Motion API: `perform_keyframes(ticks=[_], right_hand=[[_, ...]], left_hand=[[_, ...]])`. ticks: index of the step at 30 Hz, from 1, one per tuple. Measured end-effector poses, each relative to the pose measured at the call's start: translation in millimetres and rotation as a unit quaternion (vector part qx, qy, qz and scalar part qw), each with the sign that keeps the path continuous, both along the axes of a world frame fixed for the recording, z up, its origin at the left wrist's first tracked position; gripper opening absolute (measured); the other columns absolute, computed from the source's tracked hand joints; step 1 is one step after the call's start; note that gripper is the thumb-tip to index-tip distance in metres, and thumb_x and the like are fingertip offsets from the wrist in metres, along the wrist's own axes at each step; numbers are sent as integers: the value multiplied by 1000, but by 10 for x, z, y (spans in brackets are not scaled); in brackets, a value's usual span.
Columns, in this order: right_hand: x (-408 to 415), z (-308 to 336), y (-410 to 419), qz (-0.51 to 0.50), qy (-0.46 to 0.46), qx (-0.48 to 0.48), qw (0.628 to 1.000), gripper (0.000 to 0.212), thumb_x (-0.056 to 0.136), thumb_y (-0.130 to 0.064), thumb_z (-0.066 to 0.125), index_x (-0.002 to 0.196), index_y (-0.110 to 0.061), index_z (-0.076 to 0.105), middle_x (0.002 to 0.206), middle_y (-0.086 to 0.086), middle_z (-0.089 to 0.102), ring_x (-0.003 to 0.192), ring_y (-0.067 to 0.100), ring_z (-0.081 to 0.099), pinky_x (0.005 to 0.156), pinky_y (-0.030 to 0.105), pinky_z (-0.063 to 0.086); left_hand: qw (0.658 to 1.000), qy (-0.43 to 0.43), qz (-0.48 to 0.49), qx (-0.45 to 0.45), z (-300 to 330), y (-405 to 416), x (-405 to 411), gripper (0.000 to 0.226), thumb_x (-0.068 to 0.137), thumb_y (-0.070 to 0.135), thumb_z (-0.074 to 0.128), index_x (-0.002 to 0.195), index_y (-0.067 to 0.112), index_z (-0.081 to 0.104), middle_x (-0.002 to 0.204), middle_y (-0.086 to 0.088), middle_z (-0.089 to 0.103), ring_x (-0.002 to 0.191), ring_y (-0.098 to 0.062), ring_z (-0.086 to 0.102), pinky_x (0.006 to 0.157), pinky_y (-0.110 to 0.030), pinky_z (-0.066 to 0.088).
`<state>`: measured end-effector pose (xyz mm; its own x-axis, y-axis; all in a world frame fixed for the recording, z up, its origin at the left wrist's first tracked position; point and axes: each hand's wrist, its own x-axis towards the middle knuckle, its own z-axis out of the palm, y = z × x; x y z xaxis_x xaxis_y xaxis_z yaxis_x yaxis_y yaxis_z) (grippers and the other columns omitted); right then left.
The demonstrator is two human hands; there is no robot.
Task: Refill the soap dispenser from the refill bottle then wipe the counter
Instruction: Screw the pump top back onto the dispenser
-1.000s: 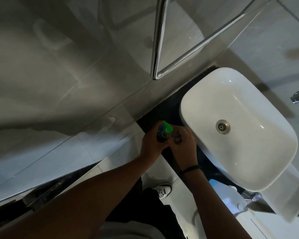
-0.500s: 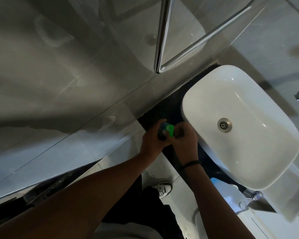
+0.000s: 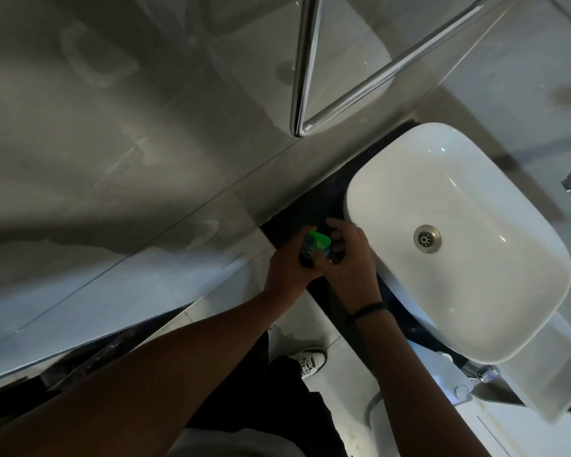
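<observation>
Head view: left hand (image 3: 287,272) grips green-capped bottle (image 3: 315,247), right hand (image 3: 348,258) closed around its cap; a slipping grip could spill soap onto dark tabletop (image 3: 297,222).

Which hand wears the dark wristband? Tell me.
The right hand: a dark band circles its wrist. The left hand, gripping the green-capped bottle, has a bare wrist.

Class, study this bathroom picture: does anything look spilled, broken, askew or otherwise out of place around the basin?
Nothing stands out. The white ceramic basin looks dry and unmarked, and no spill shows on the dark counter. The left hand and right hand hold a small green-capped bottle beside the basin; its contents are too dim to judge.
</observation>
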<state>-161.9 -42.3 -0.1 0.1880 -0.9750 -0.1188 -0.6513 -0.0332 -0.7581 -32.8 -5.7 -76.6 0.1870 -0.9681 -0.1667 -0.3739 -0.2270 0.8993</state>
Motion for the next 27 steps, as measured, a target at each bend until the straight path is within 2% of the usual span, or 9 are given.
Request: perform_keyframes(ticks=[2, 5, 8, 12, 15, 19, 22, 24, 27], right_hand=[[-28, 22, -22, 49, 34, -20, 998, 37, 84, -15, 77, 121, -15, 68, 115, 0, 57, 97, 17, 61, 81, 26, 56], [4, 21, -40, 25, 58, -21, 998, 23, 85, -22, 80, 104, -13, 69, 100, 2, 61, 83, 16, 60, 69, 8, 42], [58, -4, -53, -39, 47, -5, 998, 35, 79, -37, 86, 88, -20, 56, 83, -7, 54, 70, 1, 48, 65, 5, 39], [18, -44, -24, 20, 34, 20, 999, 37, 81, -27, 83, 110, -16, 62, 104, -6, 54, 83, 0, 50, 69, 7, 37], [-26, -70, -9, 23, 32, -2, 999, 25, 78, -11, 80, 92, -13, 60, 95, -1, 54, 74, 1, 50, 65, 11, 37], [33, -98, -30, -55, 27, 1, 998, 38, 75, -33, 88, 86, -18, 55, 82, -6, 55, 71, 0, 50, 62, 7, 39], [18, -74, -31, -32, -24, 22, 999, 43, 75, -41, 82, 108, -20, 63, 102, -7, 62, 91, 1, 57, 74, 4, 43], [-41, -64, -39, 18, -28, 18, 999, 46, 77, -35, 74, 119, -18, 67, 112, -4, 60, 99, 7, 60, 80, 4, 45], [-69, -68, -51, 28, 0, -6, 1000, 29, 80, -17, 82, 108, -12, 73, 105, 2, 61, 90, 13, 62, 76, 3, 43]], left_hand=[[1000, -7, -6, -16, -4, -4, 27, 74, 80, 59, 82, 144, 28, 59, 122, 22, 68, 108, 20, 59, 88, 1, 44], [998, -40, -29, -35, -54, -29, 85, 77, 79, 51, 91, 142, 17, 63, 127, 6, 74, 114, 2, 64, 94, -6, 49], [997, -57, -33, -51, -53, -48, 94, 72, 82, 49, 89, 138, 10, 67, 121, -2, 76, 111, -10, 69, 93, -14, 55], [993, -55, -32, -95, -35, -57, 81, 59, 87, 52, 80, 128, 11, 69, 110, 1, 76, 101, 0, 65, 87, -20, 59], [995, -49, -28, -78, -24, -63, 93, 73, 82, 58, 82, 135, 10, 68, 118, -1, 77, 108, -13, 72, 90, -27, 60], [994, -70, -32, -77, -40, -49, 95, 80, 77, 51, 88, 139, 6, 66, 125, -7, 75, 115, -19, 72, 95, -28, 59], [996, -63, -37, -57, -4, -71, 92, 73, 81, 51, 87, 137, 9, 67, 123, -3, 76, 113, -15, 72, 95, -29, 61], [997, -56, -30, -54, 26, -73, 83, 71, 82, 51, 86, 137, 11, 67, 123, -1, 76, 113, -12, 71, 94, -27, 60], [996, -53, -31, -60, 31, -62, 87, 78, 78, 51, 87, 141, 10, 65, 126, -5, 76, 117, -13, 69, 96, -22, 55]])
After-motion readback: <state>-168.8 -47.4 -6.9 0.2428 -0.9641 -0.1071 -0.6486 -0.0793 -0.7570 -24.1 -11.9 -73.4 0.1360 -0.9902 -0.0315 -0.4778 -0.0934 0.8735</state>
